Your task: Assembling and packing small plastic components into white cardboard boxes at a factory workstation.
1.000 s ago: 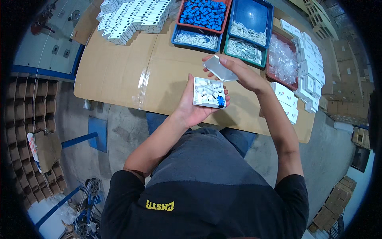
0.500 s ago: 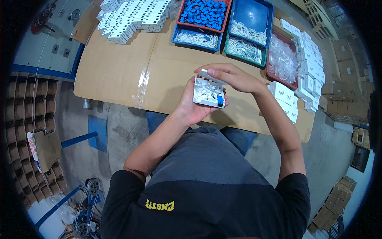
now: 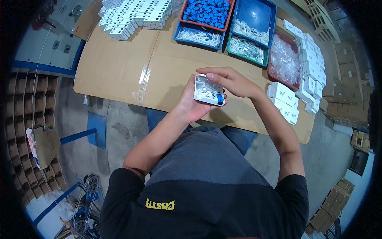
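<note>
Above the near edge of a cardboard-covered table (image 3: 119,67), a person's left hand (image 3: 190,104) cups a small open white box (image 3: 208,90) from below, fingers wrapped around its left side. Their right hand (image 3: 230,81) rests on the box's far edge, fingers curled over the rim and pressing down on a clear packet inside; a small blue part shows at the box's near right corner. Beyond the box sit a red tray of blue parts (image 3: 207,12), blue trays of white pieces (image 3: 199,36), and, to its right, stacked closed white boxes (image 3: 284,101).
</note>
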Motion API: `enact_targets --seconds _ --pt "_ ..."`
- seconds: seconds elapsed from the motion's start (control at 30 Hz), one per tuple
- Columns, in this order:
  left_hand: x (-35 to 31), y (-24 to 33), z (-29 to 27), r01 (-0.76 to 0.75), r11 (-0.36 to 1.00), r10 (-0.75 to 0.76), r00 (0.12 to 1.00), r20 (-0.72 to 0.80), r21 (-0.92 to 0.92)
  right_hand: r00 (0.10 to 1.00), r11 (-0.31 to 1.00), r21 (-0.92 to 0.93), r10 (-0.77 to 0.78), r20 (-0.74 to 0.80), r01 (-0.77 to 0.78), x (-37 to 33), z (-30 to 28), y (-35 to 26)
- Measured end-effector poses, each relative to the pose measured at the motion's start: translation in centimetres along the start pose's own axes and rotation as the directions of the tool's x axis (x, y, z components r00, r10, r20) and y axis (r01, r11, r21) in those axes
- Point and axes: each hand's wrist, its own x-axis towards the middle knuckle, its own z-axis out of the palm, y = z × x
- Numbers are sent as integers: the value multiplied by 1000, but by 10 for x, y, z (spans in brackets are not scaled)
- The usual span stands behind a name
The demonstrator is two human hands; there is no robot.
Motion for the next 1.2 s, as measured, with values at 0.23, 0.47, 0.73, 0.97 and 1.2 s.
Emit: enact_targets --seconds 0.23,0.47,0.73,0.97,1.2 --pt "1 2 0 1 1000 0 1000 23 -15 1000 998 57 2 -26 0 -6 1 5" --pt "5 -1 -4 29 999 -28 998 60 -16 999 996 78 33 32 -35 -6 -7 10" --pt "7 0 -6 47 998 -45 998 50 -32 994 995 7 95 53 -96 -4 -4 6" --pt "5 -4 9 29 999 -25 996 -87 41 1000 999 -29 -18 23 19 -3 6 10" --pt "8 -3 -6 36 999 -36 999 -13 -23 992 994 0 112 54 -112 -5 -3 12"
